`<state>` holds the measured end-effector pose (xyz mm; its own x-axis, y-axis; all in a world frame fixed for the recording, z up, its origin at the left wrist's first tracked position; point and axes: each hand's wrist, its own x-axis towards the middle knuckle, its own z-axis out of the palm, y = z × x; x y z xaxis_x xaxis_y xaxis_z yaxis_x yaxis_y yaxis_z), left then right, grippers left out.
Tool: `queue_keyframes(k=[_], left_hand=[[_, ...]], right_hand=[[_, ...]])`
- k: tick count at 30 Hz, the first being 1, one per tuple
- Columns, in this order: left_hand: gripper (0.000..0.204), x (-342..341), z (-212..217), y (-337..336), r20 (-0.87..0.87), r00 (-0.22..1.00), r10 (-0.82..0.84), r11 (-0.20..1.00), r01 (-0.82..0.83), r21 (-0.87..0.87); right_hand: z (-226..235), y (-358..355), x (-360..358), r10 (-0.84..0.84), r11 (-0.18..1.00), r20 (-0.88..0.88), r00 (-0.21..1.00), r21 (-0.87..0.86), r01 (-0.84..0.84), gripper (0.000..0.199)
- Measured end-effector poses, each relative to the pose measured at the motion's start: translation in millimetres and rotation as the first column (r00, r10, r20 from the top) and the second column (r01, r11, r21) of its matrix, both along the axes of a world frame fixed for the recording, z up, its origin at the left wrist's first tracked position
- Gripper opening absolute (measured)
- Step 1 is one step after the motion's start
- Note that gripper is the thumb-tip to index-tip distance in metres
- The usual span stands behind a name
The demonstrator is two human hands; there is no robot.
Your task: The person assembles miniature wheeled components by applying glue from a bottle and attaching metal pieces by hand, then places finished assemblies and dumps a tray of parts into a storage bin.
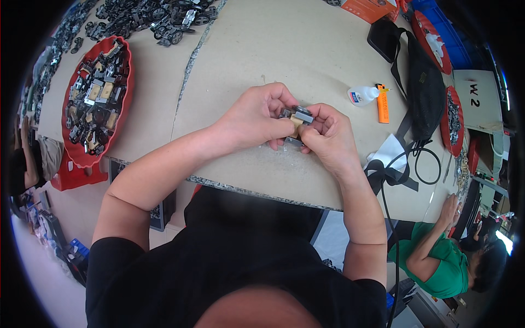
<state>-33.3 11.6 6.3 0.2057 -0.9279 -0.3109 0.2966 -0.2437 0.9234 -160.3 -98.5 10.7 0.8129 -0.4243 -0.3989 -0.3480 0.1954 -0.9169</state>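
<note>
A small toy car chassis [298, 121] with grey-black parts, a tan block and a wheel is held between both hands above the table. My left hand [257, 117] grips it from the left, thumb across the tan block. From the right, my right hand [331, 135] pinches it with thumb and fingers. Fingers hide part of the chassis. To the left stands a red scalloped basin [129, 90] filled with similar chassis parts in black, grey and tan. More black wheeled chassis [158, 19] lie heaped at the far left.
Right of my hands are a small glue bottle [361, 96], a flat orange object [383, 106], a black bag [426, 82], white paper [389, 153] and a looped black cable [428, 182]. A person in green [437, 268] sits at the right. More red basins [453, 123] line that side.
</note>
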Motion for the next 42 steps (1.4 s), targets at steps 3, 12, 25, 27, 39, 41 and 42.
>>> queue_keyframes(k=[3, 12, 25, 27, 39, 41, 42], left_hand=[[0.022, -1, 0, 0, -0.009, 1.0, 0.012, 1.0, -0.012, -0.001], [0.022, 0, 0, 0, 0.0, 1.0, 0.003, 1.0, -0.003, -0.006], [0.029, 11, 1, 2, -0.23, 0.973, -0.015, 1.0, 0.011, -0.018], [0.033, 16, -1, 3, -0.363, 0.931, -0.021, 1.0, 0.016, -0.016], [0.032, 22, -5, -1, -0.728, 0.595, -0.34, 0.91, 0.404, -0.095], [0.033, 21, 7, 2, -0.449, 0.846, -0.287, 0.951, 0.308, -0.026], [0.033, 20, 8, 6, -0.446, 0.847, -0.29, 0.949, 0.314, -0.022]], right_hand=[[0, 0, 0, 0.004, 1.0, 0.001, 1.0, -0.005, -0.004, 0.022], [0, 0, 0, 0.003, 1.0, 0.0, 1.0, -0.01, -0.003, 0.023], [3, -16, -6, 0.102, 0.973, -0.011, 0.995, 0.207, -0.097, 0.028], [5, -16, -7, 0.026, 0.991, 0.114, 0.993, 0.131, -0.041, 0.035], [5, -16, -8, 0.358, 0.919, 0.32, 0.877, -0.285, -0.271, 0.036], [3, -16, -9, 0.308, 0.94, 0.361, 0.88, -0.256, -0.224, 0.029], [1, -18, -12, 0.324, 0.931, 0.337, 0.884, -0.282, -0.234, 0.028]])
